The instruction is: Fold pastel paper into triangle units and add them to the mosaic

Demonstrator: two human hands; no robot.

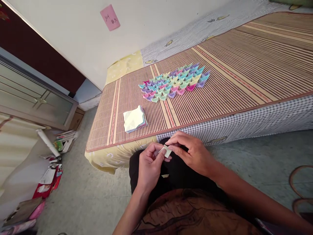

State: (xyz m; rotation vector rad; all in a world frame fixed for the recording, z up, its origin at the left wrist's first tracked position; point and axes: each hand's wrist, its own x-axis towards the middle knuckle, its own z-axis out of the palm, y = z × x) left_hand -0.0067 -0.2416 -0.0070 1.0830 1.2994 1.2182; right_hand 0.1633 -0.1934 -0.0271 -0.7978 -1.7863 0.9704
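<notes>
My left hand (150, 164) and my right hand (189, 151) meet over my lap, both pinching a small pale green folded paper piece (167, 151) between fingertips. On the striped bamboo mat (232, 78) lies a stack of square pastel paper sheets (134, 119), just beyond my left hand. Farther back sit several small folded paper boats (174, 82) in pink, purple, blue and green, packed in rows.
The bed's checked side (256, 122) faces me, with a yellow cover (110, 156) at its corner. Books and papers (49, 176) litter the grey floor at left beside a white pole (47, 142). A pink note (110, 17) is stuck on the wall. A ring (302, 182) lies at right.
</notes>
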